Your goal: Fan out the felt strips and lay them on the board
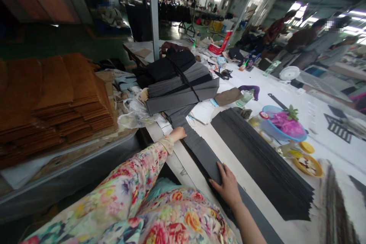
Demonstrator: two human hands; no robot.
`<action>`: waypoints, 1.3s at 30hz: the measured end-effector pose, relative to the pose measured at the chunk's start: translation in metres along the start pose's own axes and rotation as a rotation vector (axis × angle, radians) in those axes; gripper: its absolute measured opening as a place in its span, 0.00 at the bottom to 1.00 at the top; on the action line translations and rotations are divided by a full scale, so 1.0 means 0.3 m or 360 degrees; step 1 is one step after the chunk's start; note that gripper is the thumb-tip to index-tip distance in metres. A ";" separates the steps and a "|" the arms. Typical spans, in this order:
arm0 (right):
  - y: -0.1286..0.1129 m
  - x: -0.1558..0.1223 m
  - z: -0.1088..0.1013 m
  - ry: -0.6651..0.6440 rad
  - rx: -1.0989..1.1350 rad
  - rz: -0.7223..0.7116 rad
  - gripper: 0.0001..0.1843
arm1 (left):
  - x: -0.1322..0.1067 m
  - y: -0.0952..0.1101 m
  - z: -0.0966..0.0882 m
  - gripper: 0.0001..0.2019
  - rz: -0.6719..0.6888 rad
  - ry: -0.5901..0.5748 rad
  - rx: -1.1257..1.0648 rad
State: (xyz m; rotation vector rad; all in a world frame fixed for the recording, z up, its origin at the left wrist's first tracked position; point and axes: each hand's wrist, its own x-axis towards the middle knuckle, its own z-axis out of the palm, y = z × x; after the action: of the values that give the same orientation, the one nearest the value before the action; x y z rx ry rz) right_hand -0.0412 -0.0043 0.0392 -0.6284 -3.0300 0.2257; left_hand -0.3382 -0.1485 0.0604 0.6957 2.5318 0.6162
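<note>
A long dark grey fabric strip [204, 152] lies along the near edge of the table, running away from me. My left hand [177, 134] is closed at its left edge, toward the far end, fingers curled on the cloth. Closer to me, my right hand [227, 183] rests on the same strip, fingers spread and pressed flat. To the right lies a stack of dark grey cut pieces [261, 160] with a jagged short end. Beyond my left hand sits a tied bundle of dark fabric pieces [183, 84], partly over the strip's far end.
Tall piles of brown cut pieces [71, 99] stand at the left. A blue basin [283, 124] with pink plastic, a yellow bowl [309, 166] and jars stand on the right. A metal post [153, 15] rises behind the bundle. Several people are in the right background.
</note>
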 end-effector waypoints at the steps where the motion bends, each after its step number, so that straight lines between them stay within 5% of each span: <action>1: 0.000 0.000 0.001 -0.0002 -0.0001 0.0001 0.38 | -0.001 0.004 -0.003 0.06 0.0004 -0.0003 0.0013; 15: -0.007 -0.005 -0.004 0.0007 0.0008 0.0017 0.37 | 0.016 0.023 -0.037 0.06 0.0059 -0.0085 0.0100; 35: -0.028 0.033 -0.004 -0.0034 -0.0016 0.0002 0.38 | -0.001 -0.025 -0.004 0.04 0.0099 0.0181 0.0036; 39: -0.030 0.033 -0.004 -0.0022 0.0001 -0.0005 0.38 | 0.012 -0.045 -0.005 0.11 0.0062 0.0221 0.0019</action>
State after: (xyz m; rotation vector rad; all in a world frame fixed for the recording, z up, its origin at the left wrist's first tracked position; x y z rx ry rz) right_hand -0.0537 -0.0084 0.0418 -0.6245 -3.0440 0.2320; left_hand -0.3467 -0.1576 0.0537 0.7316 2.6564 0.6853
